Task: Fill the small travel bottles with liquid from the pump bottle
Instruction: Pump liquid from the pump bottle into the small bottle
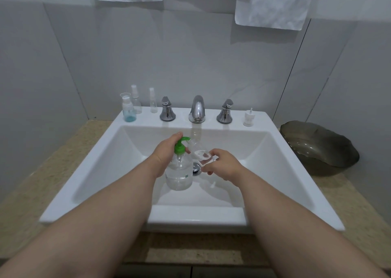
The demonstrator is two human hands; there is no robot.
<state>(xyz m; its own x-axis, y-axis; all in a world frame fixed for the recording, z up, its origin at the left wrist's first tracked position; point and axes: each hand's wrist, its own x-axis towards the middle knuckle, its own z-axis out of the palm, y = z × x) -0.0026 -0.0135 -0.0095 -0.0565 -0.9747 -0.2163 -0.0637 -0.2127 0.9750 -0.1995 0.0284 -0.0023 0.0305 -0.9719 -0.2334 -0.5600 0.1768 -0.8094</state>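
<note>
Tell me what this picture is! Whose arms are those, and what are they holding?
Those arms belong to a person wearing a camera on their head, looking down. The left hand holds a pump bottle with a green top over the white sink. The right hand holds a little clear bottle near its spout. Three more small bottles stand on the ledge left of the tap, a white cap stands on the right, and a dark bowl sits beside the sink.
</note>
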